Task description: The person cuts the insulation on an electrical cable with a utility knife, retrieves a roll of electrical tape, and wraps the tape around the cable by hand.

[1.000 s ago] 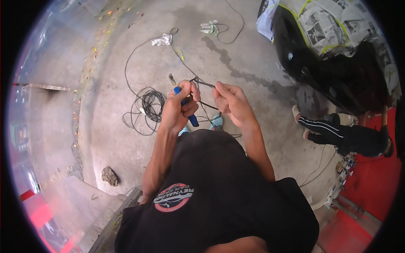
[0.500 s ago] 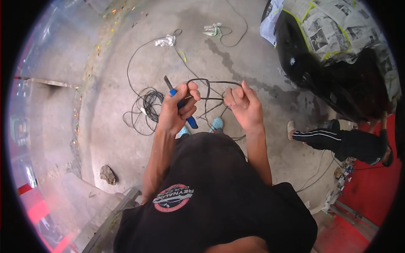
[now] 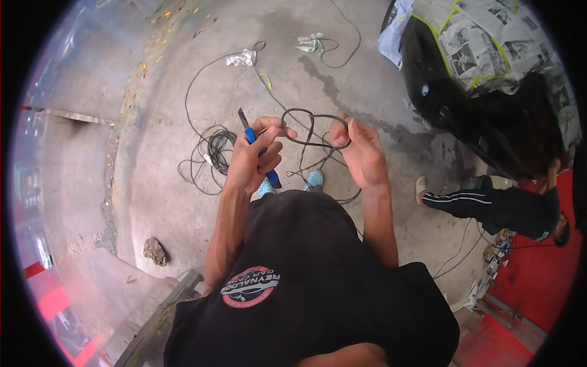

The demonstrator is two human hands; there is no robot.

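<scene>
Cable, thin, black and round (image 3: pixel 311 126), is raised above the grey concrete floor (image 3: pixel 174 211), bent into two rounded loops between the person's two hands. The left hand (image 3: pixel 247 156) has its fingers wrapped around a slim tool with blue handle and flat metal blade (image 3: pixel 250 136); its thumb and forefinger are also at the left end of the loops, but I cannot tell how firmly they pinch there. The right hand (image 3: pixel 365 156) has its fingers curled and pinching the right end of the loops.

In my judgement, the cable is light, and it is flexible but springy, because the curves stand by themselves in the air. Its covering looks smooth, probably plastic or rubber, so it may slide a little; a pinch on the outer bends, near the crossing strands, should control it best. The tool also seems light and rigid, and it is safer to hold by the blue handle, away from the blade.

Below, a loose coil of dark cable (image 3: pixel 221 150) lies in tangled rings on the floor. Farther away is a crumpled, whitish wrapping (image 3: pixel 242 58), creased and thin. Nearer, a rough brown stone (image 3: pixel 155 251) has an uneven, angular shape.
</scene>
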